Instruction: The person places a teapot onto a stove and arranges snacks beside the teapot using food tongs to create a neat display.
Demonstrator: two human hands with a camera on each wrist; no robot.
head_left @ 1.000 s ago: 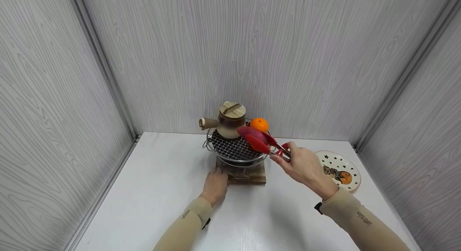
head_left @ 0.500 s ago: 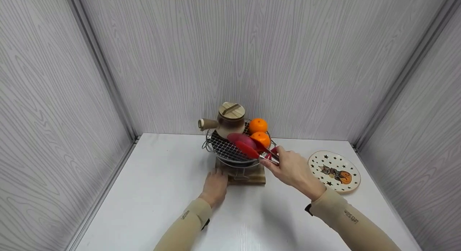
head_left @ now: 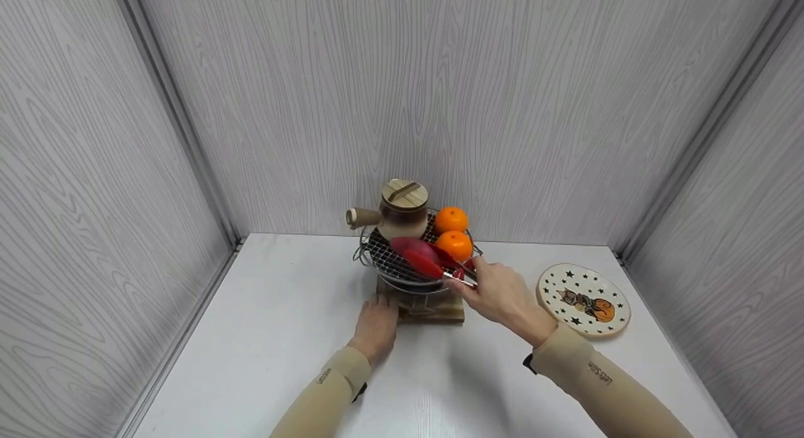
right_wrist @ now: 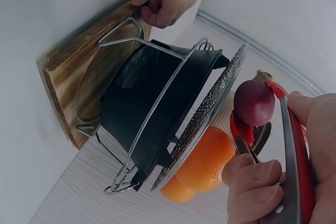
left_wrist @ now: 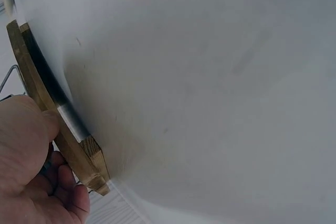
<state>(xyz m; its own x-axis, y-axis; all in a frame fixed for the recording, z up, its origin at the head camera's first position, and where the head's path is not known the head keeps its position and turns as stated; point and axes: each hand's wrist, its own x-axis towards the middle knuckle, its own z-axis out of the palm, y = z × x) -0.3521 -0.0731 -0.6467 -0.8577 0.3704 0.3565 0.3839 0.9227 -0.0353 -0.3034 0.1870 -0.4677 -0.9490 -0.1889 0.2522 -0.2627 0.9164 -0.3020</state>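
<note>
My right hand (head_left: pixel 502 295) grips red-tipped metal tongs (right_wrist: pixel 295 153). Between the tong tips sits a purple-red sweet potato (right_wrist: pixel 254 103), low over the round wire grill (head_left: pixel 392 256) in the head view. Two oranges (head_left: pixel 454 245) lie at the grill's right side, close beside the tongs. Under the grill is a black stove bowl (right_wrist: pixel 152 87) in a wire frame, standing on a wooden board (right_wrist: pixel 79 72). My left hand (head_left: pixel 375 328) holds the board's near left corner, thumb and fingertips at its edge (left_wrist: pixel 73 153).
A brown and cream pot (head_left: pixel 403 221) with a wooden lid stands on the back left of the grill, its handle pointing left. To the right, a white plate (head_left: pixel 553 278) with stars and a cat picture lies on the table. Walls rise at the back and sides.
The right hand has moved left and slightly down, bringing the tongs and sweet potato lower over the grill. The front orange and the whole plate have come into sight. The left hand stays put.
</note>
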